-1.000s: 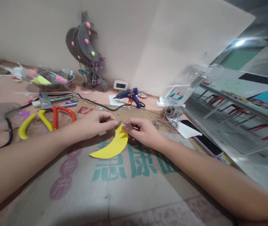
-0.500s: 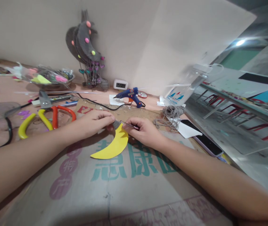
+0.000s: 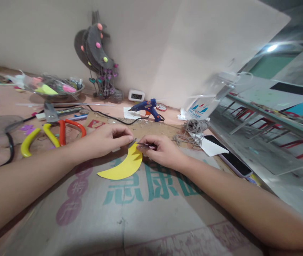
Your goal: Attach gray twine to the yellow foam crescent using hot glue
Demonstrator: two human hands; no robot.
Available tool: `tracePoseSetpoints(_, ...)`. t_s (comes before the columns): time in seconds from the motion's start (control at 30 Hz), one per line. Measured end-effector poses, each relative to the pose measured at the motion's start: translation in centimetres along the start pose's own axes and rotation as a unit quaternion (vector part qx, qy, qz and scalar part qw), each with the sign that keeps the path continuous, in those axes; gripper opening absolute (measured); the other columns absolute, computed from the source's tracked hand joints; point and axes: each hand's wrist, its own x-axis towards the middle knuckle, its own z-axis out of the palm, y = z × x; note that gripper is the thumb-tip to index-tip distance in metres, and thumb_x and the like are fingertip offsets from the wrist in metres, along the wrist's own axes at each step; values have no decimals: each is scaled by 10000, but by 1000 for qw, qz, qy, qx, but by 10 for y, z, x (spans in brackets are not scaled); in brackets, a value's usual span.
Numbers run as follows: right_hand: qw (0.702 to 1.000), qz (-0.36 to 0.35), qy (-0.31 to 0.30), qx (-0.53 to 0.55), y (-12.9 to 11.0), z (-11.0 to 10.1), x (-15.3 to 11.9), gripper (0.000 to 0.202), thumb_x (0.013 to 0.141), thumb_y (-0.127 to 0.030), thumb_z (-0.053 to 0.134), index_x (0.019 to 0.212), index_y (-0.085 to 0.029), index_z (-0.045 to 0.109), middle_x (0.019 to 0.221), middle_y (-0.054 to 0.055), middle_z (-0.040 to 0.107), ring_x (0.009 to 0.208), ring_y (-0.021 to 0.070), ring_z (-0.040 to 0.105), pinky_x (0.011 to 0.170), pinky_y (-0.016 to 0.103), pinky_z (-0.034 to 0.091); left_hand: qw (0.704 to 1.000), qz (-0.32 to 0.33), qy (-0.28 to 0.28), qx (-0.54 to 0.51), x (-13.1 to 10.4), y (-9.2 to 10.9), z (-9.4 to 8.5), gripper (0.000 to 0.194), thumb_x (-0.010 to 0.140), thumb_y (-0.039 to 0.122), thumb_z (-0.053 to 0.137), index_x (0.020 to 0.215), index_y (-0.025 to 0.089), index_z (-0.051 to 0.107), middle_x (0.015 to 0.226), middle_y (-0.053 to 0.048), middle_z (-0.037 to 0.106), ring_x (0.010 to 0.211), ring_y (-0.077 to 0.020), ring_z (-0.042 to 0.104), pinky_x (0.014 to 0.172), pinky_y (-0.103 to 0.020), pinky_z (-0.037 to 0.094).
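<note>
A yellow crescent moon cut-out (image 3: 124,165) sits over the cardboard, its upper tip between my two hands. My left hand (image 3: 111,140) is closed, thumb and forefinger pinched at that tip on what looks like the end of grey yarn (image 3: 132,143). The wrapped part is mostly behind the fingers. In my right hand (image 3: 160,149) is a slim, pointed metal tool that looks like tweezers (image 3: 147,145). Its points reach the crescent's tip, close to the left fingertips.
A blue glue gun (image 3: 147,107) rests beyond my hands, near a small white clock (image 3: 136,95). Grey yarn (image 3: 194,129) and a phone (image 3: 236,161) lie right. Yellow-handled pliers (image 3: 30,142) and red-handled pliers (image 3: 62,133) lie left. Finished grey moons (image 3: 98,49) hang on the wall.
The yellow crescent has shifted slightly left and tilted. My left fingers have moved a little right over the tip, and the tool in my right hand has turned slightly.
</note>
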Motion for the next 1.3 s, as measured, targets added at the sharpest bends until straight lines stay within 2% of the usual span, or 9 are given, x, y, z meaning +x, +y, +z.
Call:
tracePoseSetpoints(0.17,1000,-2,-7,4,-3,-1,-1,149,803,-228,508,800,-127,618,648,-10,545,569,76,440,560,182,358,1000,11,-1,10,0,1,-1,274,813,407,485,763,164,601,635,28,558,602,-103,501,544,-193,374)
tracePoseSetpoints(0.5,1000,-1,-11,-4,-4,0,-2,139,793,-207,505,809,-133,621,652,-7,558,569,79,449,558,186,360,1000,-2,-12,-23,0,0,-1,253,791,398,516,840,175,626,677,17,598,604,-104,522,528,-183,392)
tracePoseSetpoints(0.63,1000,-4,0,-2,-4,0,-1,127,795,-204,511,797,-132,615,643,-11,556,563,76,451,558,184,359,999,-2,-13,-42,1,-1,1,260,781,412,533,819,164,603,668,17,576,595,-97,505,521,-183,388)
tracePoseSetpoints(0.8,999,23,39,2,-4,0,0,162,816,-268,509,758,-139,589,635,-12,541,560,79,443,542,191,352,992,-26,17,-119,1,-1,3,316,809,446,501,895,148,558,663,6,568,567,-91,505,480,-176,379)
tracePoseSetpoints(0.93,996,61,58,23,-3,0,1,239,849,-343,469,727,-154,550,569,-26,492,518,82,418,498,200,321,994,-45,7,-98,-1,4,2,332,805,460,502,803,136,573,640,-1,561,494,-69,464,408,-160,327)
tracePoseSetpoints(1.03,996,59,62,25,-2,-1,1,246,848,-355,470,717,-159,541,564,-27,478,521,85,418,491,204,312,995,-46,-9,-83,-1,5,0,323,793,450,521,781,133,584,602,9,539,449,-56,426,373,-157,286)
tracePoseSetpoints(1.3,997,47,48,33,-1,-1,1,246,852,-356,456,740,-159,550,582,-24,489,536,88,427,506,209,329,992,-37,-14,-116,1,2,3,261,786,390,527,701,143,541,562,32,490,445,-54,406,408,-168,304)
